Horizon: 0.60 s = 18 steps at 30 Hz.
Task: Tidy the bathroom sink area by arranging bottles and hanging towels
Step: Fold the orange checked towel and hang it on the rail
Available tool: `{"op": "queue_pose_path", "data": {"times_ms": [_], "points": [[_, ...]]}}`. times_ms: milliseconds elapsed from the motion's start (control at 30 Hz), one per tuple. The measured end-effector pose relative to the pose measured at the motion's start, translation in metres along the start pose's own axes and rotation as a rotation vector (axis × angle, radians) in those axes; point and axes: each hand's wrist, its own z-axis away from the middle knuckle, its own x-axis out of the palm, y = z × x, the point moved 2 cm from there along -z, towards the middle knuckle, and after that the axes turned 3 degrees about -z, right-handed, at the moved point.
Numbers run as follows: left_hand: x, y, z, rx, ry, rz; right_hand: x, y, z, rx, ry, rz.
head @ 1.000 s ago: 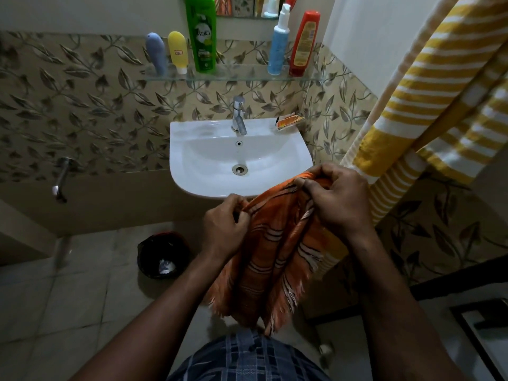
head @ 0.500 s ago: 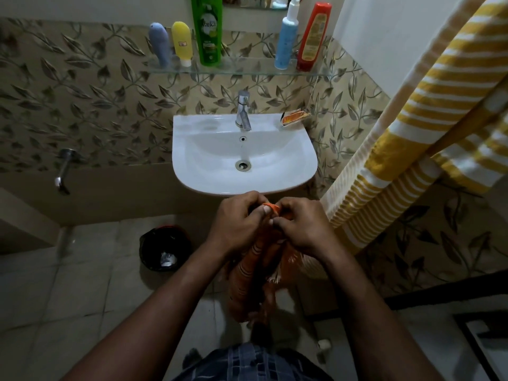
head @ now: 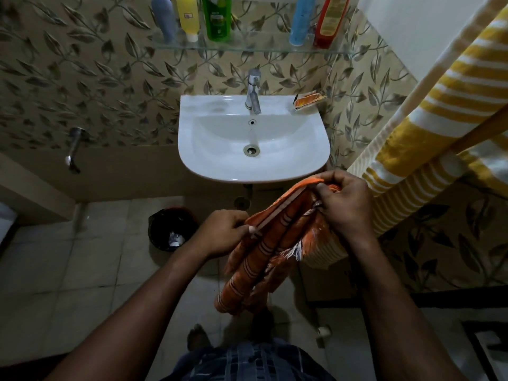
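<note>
Nearest me: a checked cloth at the waist and a bare foot on the tiled floor. Next: both forearms reach forward to the orange towel, the item I have in work, held in the air in front of the sink. My left hand pinches its banded top edge at the lower left. My right hand, higher and further forward, has its fingers curled round the gathered edge at the upper right. That edge runs taut between the hands on a slant, rising to the right; the rest hangs in folds toward the floor, with fringe showing below the right hand. Hanging place, as I judge it: the right wall, where a yellow striped towel is draped over what looks like a bar. It lies right of and above the right hand, the nearer one, so the lift would go up and rightward. On the floor, left: a black bin. Beyond the hands: the white sink, its tap, and a soap packet on its right back corner. Farthest: a glass shelf carrying a grey-blue bottle, yellow bottle, green bottle, blue bottle and red bottle.
</note>
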Motion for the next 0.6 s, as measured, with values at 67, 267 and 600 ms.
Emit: {"op": "queue_pose_path", "data": {"times_ms": [67, 267, 600], "points": [[0.005, -0.004, 0.003, -0.084, 0.086, 0.242, 0.003, 0.01, -0.002, -0.021, 0.033, 0.069], [-0.028, 0.032, -0.003, 0.047, 0.352, 0.166, 0.022, 0.02, 0.009, -0.04, -0.422, 0.222], [-0.033, 0.052, -0.01, 0.035, 0.125, 0.029, 0.034, 0.017, -0.014, -0.123, -0.335, 0.132]]}}
